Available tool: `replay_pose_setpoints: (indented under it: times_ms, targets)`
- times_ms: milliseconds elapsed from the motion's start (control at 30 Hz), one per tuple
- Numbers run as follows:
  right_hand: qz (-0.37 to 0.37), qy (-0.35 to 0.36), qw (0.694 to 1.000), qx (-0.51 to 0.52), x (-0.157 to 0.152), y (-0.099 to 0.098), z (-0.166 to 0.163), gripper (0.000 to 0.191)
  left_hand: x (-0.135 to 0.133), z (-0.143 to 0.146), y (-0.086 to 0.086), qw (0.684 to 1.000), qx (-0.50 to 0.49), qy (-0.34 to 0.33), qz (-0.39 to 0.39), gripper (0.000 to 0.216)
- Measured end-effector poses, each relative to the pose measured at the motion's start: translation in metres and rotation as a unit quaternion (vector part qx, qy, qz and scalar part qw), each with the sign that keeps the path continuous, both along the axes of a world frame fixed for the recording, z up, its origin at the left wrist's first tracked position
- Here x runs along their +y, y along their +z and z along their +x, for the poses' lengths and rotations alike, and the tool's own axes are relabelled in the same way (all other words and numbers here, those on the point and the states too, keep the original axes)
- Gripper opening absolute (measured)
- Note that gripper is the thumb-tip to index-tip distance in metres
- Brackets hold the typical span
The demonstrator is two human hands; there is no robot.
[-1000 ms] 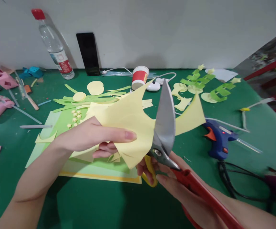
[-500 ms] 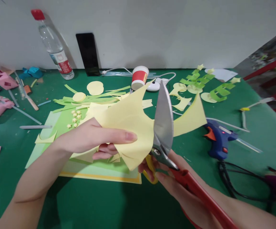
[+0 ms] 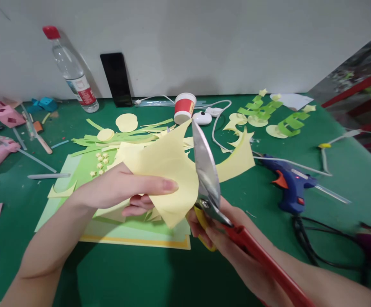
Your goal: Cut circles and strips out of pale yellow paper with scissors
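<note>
My left hand pinches a pale yellow sheet of paper between its thumb, laid on top, and the fingers beneath. Big metal snips with red handles rest in my closed right hand. Their upper blade stands over the sheet's right edge; the lower blade is hidden behind the paper. A yellow loop shows by my right fingers, and what it belongs to is unclear. Right of the blade sticks out a curved yellow paper strip. Below my left hand lie stacked green and yellow sheets.
Small paper stars, green strips and yellow discs lie behind the sheet. A blue glue gun is at right, a paper cup, phone and water bottle at the back. Pink pieces lie left.
The snips and my right hand have shifted left, and the blade now overlaps the sheet's edge differently. The curved strip has moved left too. My left hand keeps its hold.
</note>
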State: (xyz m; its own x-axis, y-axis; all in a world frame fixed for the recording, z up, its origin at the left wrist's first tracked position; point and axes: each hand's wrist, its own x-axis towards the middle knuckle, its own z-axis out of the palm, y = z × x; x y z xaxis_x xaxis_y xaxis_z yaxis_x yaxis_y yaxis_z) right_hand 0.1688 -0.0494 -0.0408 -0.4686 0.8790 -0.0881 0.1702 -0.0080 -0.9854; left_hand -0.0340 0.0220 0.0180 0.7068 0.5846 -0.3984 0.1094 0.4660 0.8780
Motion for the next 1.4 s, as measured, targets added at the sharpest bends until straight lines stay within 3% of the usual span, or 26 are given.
replay_pose_setpoints:
  times_ms: [200, 433, 867, 1133, 1400]
  targets:
    - [-0.009, -0.018, 0.999, -0.027, 0.002, 0.008, -0.004, 0.009, 0.003, -0.004, 0.0, 0.999, 0.051, -0.001, -0.005, 0.049]
    - [-0.021, -0.001, 1.0, -0.011, 0.003, 0.007, 0.0, 0.008, 0.007, -0.003, 0.003, 0.999, -0.005, -0.016, -0.04, 0.035]
    - [0.008, 0.001, 0.999, 0.039, -0.005, 0.006, 0.002, 0.015, 0.012, -0.003, 0.005, 0.997, -0.006, -0.063, -0.033, 0.041]
    - [-0.008, 0.001, 1.0, 0.03, -0.004, -0.007, 0.005, 0.011, 0.014, -0.004, 0.005, 0.996, -0.008, -0.083, -0.018, 0.04]
    - [-0.035, 0.006, 0.999, 0.017, 0.001, 0.002, 0.002, 0.008, 0.01, -0.001, 0.003, 0.996, -0.032, -0.071, -0.035, 0.033]
